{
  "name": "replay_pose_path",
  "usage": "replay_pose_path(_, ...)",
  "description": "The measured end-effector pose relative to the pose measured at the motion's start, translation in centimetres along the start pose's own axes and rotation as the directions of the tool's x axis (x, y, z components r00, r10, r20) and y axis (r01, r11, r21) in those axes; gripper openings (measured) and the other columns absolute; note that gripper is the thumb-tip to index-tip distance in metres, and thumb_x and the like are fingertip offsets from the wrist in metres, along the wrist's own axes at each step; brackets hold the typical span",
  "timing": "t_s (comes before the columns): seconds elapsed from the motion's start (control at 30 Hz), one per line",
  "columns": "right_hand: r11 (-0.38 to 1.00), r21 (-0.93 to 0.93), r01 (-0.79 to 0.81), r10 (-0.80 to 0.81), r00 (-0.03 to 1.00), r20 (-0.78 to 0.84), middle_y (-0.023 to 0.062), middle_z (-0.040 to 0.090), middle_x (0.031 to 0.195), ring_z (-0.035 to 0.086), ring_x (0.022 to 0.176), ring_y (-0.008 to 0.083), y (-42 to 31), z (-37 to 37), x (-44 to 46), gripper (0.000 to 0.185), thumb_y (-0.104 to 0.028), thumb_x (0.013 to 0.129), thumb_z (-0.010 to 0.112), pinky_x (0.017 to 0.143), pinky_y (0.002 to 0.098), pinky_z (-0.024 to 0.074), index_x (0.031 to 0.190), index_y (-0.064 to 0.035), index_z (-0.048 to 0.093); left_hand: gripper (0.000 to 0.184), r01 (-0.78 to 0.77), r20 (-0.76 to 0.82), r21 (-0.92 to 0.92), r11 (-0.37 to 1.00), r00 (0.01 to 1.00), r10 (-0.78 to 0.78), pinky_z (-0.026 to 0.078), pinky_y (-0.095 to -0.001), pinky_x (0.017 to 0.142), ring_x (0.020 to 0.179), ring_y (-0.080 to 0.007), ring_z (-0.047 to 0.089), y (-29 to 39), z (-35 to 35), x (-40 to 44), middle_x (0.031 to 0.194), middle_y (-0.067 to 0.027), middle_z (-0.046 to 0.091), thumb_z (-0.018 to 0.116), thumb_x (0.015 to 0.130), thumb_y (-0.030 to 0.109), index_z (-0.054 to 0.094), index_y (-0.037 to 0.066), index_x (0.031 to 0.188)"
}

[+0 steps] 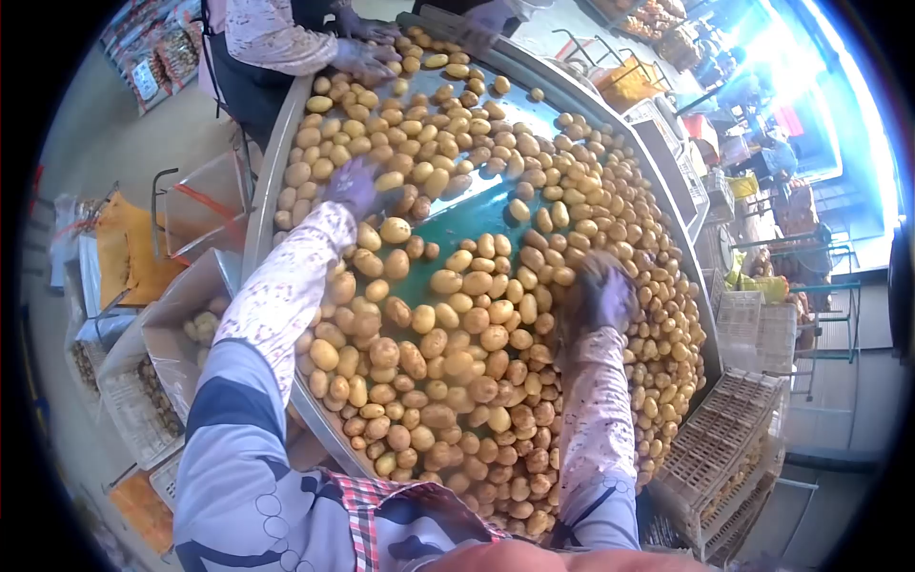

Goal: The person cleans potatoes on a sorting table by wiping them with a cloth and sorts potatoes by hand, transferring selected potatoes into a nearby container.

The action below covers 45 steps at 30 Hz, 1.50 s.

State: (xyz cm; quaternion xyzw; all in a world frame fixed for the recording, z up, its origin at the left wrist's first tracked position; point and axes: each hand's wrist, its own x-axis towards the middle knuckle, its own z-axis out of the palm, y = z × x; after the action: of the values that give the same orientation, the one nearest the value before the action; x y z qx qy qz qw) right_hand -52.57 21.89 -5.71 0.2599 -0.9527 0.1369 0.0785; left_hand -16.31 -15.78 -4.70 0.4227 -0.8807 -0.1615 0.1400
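Note:
Small yellow-brown potatoes (481, 284) cover much of a metal-rimmed sorting table (272, 157), with a green strip of its surface showing in the middle. My left hand (356, 189), in a purple glove with greyish fingers, reaches over the left side; its fingers stretch right, touching potatoes, and look slightly blurred. On the right side, my right hand (606, 292), in a similar glove, lies among the potatoes with fingers extended away from me. Motion softens its fingertips. No potato is plainly gripped in either hand.
A co-worker's gloved hands (365, 59) work at the far left end, and another gloved hand (488, 21) is at the far edge. Stacked plastic crates (729, 419) stand at right. Left of the table are a lined carton (176, 310) and a crate of potatoes (143, 405).

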Motion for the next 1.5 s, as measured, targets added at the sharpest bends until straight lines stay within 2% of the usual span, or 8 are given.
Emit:
replay_pose_path(0.13, 0.927, 0.120, 0.356, -0.371, 0.915, 0.158, 0.0120, 0.050, 0.129, 0.036, 0.130, 0.0337, -11.6, -4.2, -2.4, 0.035, -0.035, 0.082, 0.063, 0.102, 0.0505, 0.0298, 0.109, -0.0121, 0.061, 0.060, 0.235, 0.568, -0.468, 0.852, 0.818, 0.087, 0.049, -0.0365, 0.087, 0.102, -0.0242, 0.061, 3.1, 2.1, 2.2, 0.113, -0.0142, 0.065, 0.079, 0.071, 0.045, 0.065, 0.011, 0.117)
replay_pose_path(0.43, 0.595, 0.572, 0.564, -0.599, 0.786, -0.152, 0.0115, 0.064, 0.097, 0.056, 0.105, 0.0356, -17.5, -7.9, -17.7, 0.021, -0.026, 0.074, 0.069, 0.103, 0.0517, 0.0323, 0.083, -0.0083, 0.063, 0.056, 0.193, 0.515, -0.486, 0.852, 0.851, 0.100, 0.051, -0.0293, 0.080, 0.088, -0.0133, 0.062, 8.0, -3.7, -6.6, 0.094, -0.0051, 0.069, 0.084, 0.065, 0.045, 0.066, 0.004, 0.098)
replay_pose_path(0.5, 0.755, 0.441, 0.485, -0.645, 0.669, 0.369, 0.0110, 0.063, 0.115, 0.053, 0.112, 0.0359, -16.7, -13.5, -20.7, 0.046, -0.036, 0.059, 0.080, 0.098, 0.0504, 0.0365, 0.092, -0.0082, 0.065, 0.057, 0.139, 0.469, -0.621, 0.771, 0.854, 0.224, 0.050, -0.0326, 0.079, 0.088, -0.0171, 0.063, 6.1, -3.4, -7.8, 0.095, -0.0088, 0.068, 0.078, 0.069, 0.051, 0.067, 0.004, 0.101)
replay_pose_path(0.7, 0.783, 0.448, 0.432, -0.597, 0.723, 0.347, 0.0115, 0.064, 0.085, 0.061, 0.079, 0.0320, -11.5, -13.2, -28.4, 0.040, -0.037, 0.064, 0.078, 0.075, 0.0440, 0.0437, 0.093, -0.0124, 0.066, 0.037, 0.174, 0.151, -0.895, 0.411, 0.985, -0.087, 0.051, -0.0283, 0.074, 0.085, -0.0135, 0.062, -0.8, -3.3, -4.4, 0.099, -0.0061, 0.067, 0.076, 0.080, 0.026, 0.066, 0.003, 0.107)
replay_pose_path(0.97, 0.854, 0.461, 0.241, -0.471, 0.734, 0.489, 0.0149, 0.067, 0.091, 0.064, 0.085, 0.0339, -13.9, -12.2, -27.1, 0.046, -0.037, 0.065, 0.081, 0.076, 0.0437, 0.0488, 0.100, -0.0118, 0.067, 0.042, 0.118, 0.198, 0.153, 0.981, 0.969, -0.147, 0.044, -0.0417, 0.098, 0.121, -0.0321, 0.053, -8.1, -0.1, 9.4, 0.133, -0.0169, 0.053, 0.039, 0.095, 0.038, 0.051, 0.016, 0.129)
replay_pose_path(1.1, 0.829, 0.522, 0.201, -0.496, 0.695, 0.520, 0.0148, 0.066, 0.088, 0.065, 0.083, 0.0298, -14.8, -12.4, -26.5, 0.044, -0.027, 0.067, 0.082, 0.072, 0.0395, 0.0506, 0.102, -0.0053, 0.067, 0.053, 0.122, 0.670, -0.126, 0.985, 0.742, -0.006, 0.049, -0.0361, 0.084, 0.100, -0.0240, 0.064, -6.7, -4.1, 12.4, 0.106, -0.0137, 0.067, 0.074, 0.069, 0.046, 0.065, 0.012, 0.109)
replay_pose_path(1.27, 0.882, 0.471, 0.021, -0.348, 0.702, 0.621, 0.0146, 0.064, 0.096, 0.058, 0.095, 0.0346, -13.7, -11.0, -27.7, 0.059, -0.033, 0.055, 0.085, 0.087, 0.0443, 0.0407, 0.104, -0.0057, 0.064, 0.058, -0.107, 0.411, -0.131, 0.986, 0.899, 0.152, 0.050, -0.0392, 0.080, 0.093, -0.0264, 0.064, -6.1, 0.1, 8.3, 0.097, -0.0132, 0.066, 0.078, 0.066, 0.054, 0.067, 0.012, 0.105)
replay_pose_path(1.5, 0.896, 0.441, 0.060, -0.322, 0.770, 0.551, 0.0161, 0.063, 0.105, 0.055, 0.104, 0.0368, -11.3, -7.7, -29.3, 0.067, -0.033, 0.050, 0.086, 0.090, 0.0437, 0.0441, 0.107, -0.0057, 0.065, 0.052, -0.031, 0.019, -0.945, 0.326, 0.988, 0.151, 0.053, -0.0342, 0.080, 0.098, -0.0207, 0.061, 0.5, -5.2, -9.3, 0.115, -0.0122, 0.057, 0.083, 0.070, 0.025, 0.058, 0.006, 0.112)
